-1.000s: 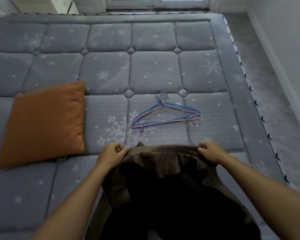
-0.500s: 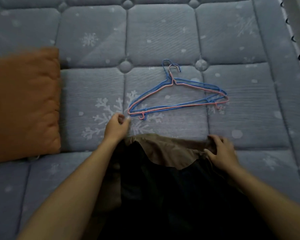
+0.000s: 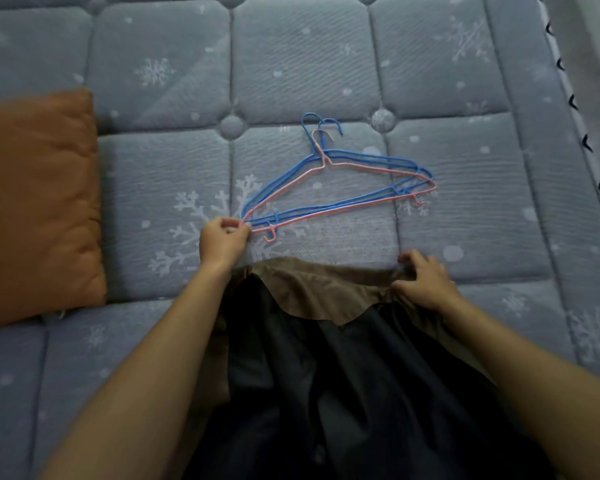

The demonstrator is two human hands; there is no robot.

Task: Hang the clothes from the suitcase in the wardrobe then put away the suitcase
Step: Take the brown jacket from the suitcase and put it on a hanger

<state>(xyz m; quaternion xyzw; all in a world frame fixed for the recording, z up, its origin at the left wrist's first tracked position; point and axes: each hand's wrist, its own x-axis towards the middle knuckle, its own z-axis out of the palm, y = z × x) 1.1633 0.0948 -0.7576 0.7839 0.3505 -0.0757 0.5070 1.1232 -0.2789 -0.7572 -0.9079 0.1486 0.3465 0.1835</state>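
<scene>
Head view: left hand pinches the pink wire hanger by its eight-o'clock tip, likely for the brown garment the right hand clutches.

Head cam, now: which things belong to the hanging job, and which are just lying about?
In use: wire hangers, their end pinched by left hand; brown garment, held by right hand.
Lying about: orange cushion; mattress, only the surface.

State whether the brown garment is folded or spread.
Spread out: the brown garment lies opened on the mattress, dark lining exposed, right hand holding its top edge.
</scene>
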